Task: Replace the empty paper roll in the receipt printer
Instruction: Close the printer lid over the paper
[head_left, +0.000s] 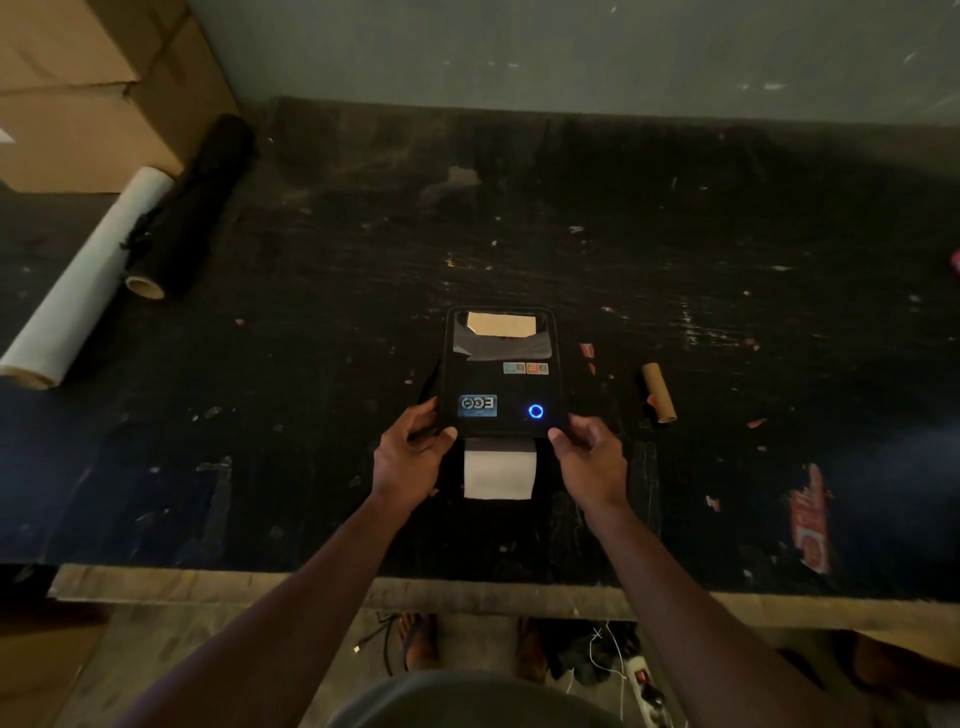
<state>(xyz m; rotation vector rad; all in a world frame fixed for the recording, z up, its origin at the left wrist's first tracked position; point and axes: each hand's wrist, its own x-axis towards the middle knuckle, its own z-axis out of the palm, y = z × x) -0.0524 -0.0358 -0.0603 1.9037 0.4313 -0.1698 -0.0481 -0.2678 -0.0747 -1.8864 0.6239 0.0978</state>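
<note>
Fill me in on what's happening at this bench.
A person stands at a scuffed black workbench, both hands on the near corners of a black receipt printer: left hand on the left corner, right hand on the right. The lid looks down, a blue power ring glows, and a strip of white paper hangs out the front toward the person. An empty cardboard core lies on the bench right of the printer, so the new roll seems loaded.

Open table all round the printer; only the cardboard core nearby right, probably loose.
</note>
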